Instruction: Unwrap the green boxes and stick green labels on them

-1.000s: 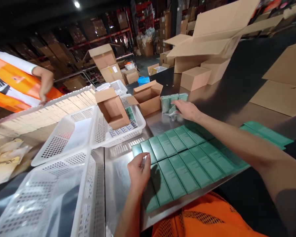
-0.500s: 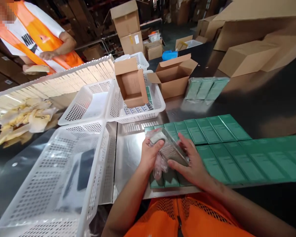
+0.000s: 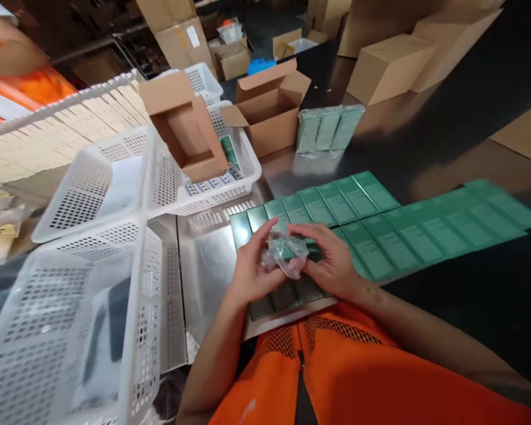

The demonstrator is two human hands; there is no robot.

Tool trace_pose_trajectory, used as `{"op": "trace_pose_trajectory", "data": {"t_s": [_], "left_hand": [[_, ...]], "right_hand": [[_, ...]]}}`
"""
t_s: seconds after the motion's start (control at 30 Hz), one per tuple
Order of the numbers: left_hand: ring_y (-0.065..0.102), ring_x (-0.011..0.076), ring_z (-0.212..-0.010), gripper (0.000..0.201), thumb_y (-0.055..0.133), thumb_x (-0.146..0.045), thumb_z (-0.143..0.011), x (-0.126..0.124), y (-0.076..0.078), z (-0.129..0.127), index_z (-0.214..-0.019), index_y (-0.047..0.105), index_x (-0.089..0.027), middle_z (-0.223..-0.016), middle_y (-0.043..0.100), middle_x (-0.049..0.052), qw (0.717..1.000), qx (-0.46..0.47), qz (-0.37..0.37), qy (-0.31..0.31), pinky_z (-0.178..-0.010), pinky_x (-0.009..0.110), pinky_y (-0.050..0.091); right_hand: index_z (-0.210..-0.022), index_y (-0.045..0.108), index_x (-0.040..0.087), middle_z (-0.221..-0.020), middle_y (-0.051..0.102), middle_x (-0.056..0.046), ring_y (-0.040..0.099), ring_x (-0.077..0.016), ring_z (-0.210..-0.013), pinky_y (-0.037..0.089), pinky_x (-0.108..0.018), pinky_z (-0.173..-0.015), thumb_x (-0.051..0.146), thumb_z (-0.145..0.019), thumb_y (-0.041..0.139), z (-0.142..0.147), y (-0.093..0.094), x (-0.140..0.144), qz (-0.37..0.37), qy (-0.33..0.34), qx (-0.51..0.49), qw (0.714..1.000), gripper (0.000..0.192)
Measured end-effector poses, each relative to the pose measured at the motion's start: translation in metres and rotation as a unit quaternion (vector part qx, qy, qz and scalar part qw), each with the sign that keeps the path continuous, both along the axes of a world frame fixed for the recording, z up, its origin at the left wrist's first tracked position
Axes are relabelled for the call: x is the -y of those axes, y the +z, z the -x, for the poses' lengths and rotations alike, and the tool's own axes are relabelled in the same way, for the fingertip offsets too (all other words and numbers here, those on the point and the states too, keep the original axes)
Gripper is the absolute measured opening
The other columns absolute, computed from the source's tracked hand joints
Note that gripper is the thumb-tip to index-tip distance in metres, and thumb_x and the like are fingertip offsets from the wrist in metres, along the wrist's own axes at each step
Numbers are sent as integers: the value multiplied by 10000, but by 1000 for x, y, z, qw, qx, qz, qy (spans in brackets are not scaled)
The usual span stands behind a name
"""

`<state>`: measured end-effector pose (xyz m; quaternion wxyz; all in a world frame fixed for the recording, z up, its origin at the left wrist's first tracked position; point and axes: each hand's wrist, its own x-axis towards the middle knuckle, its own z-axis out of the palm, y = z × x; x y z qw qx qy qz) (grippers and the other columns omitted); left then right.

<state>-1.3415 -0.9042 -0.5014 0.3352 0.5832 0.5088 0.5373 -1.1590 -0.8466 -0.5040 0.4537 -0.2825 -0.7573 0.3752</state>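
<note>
Crumpled clear plastic wrap [image 3: 287, 251] spans the gap between my two hands, low over the green boxes. My left hand [image 3: 255, 265] grips its left side, thumb and fingers curved in. On the opposite side, the fingers of my right hand [image 3: 331, 260] are bent round the plastic. Green shows through the wrap; whether a solid item is still inside I cannot make out. Beneath and beyond my hands, flat green boxes [image 3: 384, 242] lie in two rows, several in each, near the table's front edge.
White perforated baskets [image 3: 153, 283] stand on the left; one holds a tilted open carton [image 3: 190, 133]. Behind the rows are another open carton [image 3: 272, 127] and a plastic-wrapped pack of green boxes [image 3: 330, 130]. A person's arm [image 3: 13, 53] shows far left, beyond a row of pale packets [image 3: 71, 127].
My view has turned right. The plastic-wrapped grey block seen earlier between my hands no longer shows; both hands have drawn closer together around crumpled plastic.
</note>
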Motion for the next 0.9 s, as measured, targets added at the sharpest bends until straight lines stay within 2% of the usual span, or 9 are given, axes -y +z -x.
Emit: {"op": "trace_pose_trajectory", "data": {"t_s": [0.1, 0.17, 0.23, 0.37, 0.47, 0.63, 0.77, 0.83, 0.9], "left_hand": [[713, 215, -870, 662, 825, -410, -744, -1, 0, 3, -1356, 617, -265, -1198, 734, 102, 999, 16, -14, -25, -727, 302, 562], [715, 219, -872, 471, 819, -408, -760, -2, 0, 7, -1189, 720, -244, -1137, 759, 100, 999, -22, -19, -18, -730, 296, 554], [705, 190, -787, 403, 832, -351, -755, -2, -2, 10, -1132, 743, -239, -1006, 787, 74, 999, -52, -10, -1, -684, 266, 535], [690, 157, -693, 640, 834, -296, -745, 1, -4, 11, -1347, 620, -262, -1092, 792, 87, 1000, -7, 15, 3, -616, 242, 526], [670, 141, -632, 683, 823, -283, -751, 1, -2, 13, -1394, 592, -269, -1124, 787, 92, 998, 10, 61, -8, -567, 231, 513], [593, 127, -510, 284, 755, -267, -800, -4, 7, 22, -1074, 783, -200, -696, 727, -2, 985, -94, 143, -36, -481, 213, 450], [604, 136, -556, 210, 748, -309, -824, -6, 9, 29, -991, 794, -190, -632, 674, -29, 976, -137, 155, -63, -538, 218, 455], [605, 137, -561, 171, 737, -324, -838, -7, 7, 31, -936, 793, -195, -640, 678, -29, 974, -143, 159, -74, -556, 226, 456], [595, 135, -543, 141, 706, -319, -863, -8, 5, 31, -864, 793, -208, -625, 672, -28, 968, -166, 168, -85, -563, 234, 454]], "right_hand": [[-1298, 660, 349, -1156, 725, -45, 688, -258, -1015, 564, -428, -914, 560, -917, 698, -5, 3, -1, 0, 1, 2, 1000, 437], [-1294, 659, 357, -1138, 730, -30, 689, -244, -997, 561, -405, -902, 520, -901, 738, -9, 1, -1, 10, -10, 0, 1000, 433], [-1255, 679, 357, -1103, 733, -24, 689, -237, -970, 560, -389, -879, 540, -879, 755, -12, -1, 0, 24, -15, -12, 1000, 425], [-1240, 697, 348, -1096, 740, -36, 692, -255, -984, 558, -406, -882, 648, -862, 709, -17, -4, 0, 64, -6, -37, 997, 483], [-1173, 734, 347, -1076, 755, -32, 699, -272, -999, 556, -429, -897, 627, -871, 707, -19, -7, -1, 30, -25, -8, 999, 413], [-1154, 707, 258, -1094, 765, -63, 703, -283, -1027, 513, -496, -1003, 475, -946, 691, -21, -20, -4, -86, -17, 84, 993, 301], [-1135, 684, 185, -1135, 737, -109, 655, -329, -1137, 519, -521, -945, 312, -942, 685, -25, -21, -3, -101, 2, 183, 978, 231], [-1190, 666, 198, -1198, 708, -106, 625, -339, -1182, 501, -533, -975, 322, -919, 717, -26, -14, 0, -95, 8, 203, 974, 302], [-1312, 604, 209, -1291, 654, -119, 609, -331, -1203, 504, -506, -996, 426, -895, 752, -23, -4, 3, -84, 7, 182, 980, 492]]}}
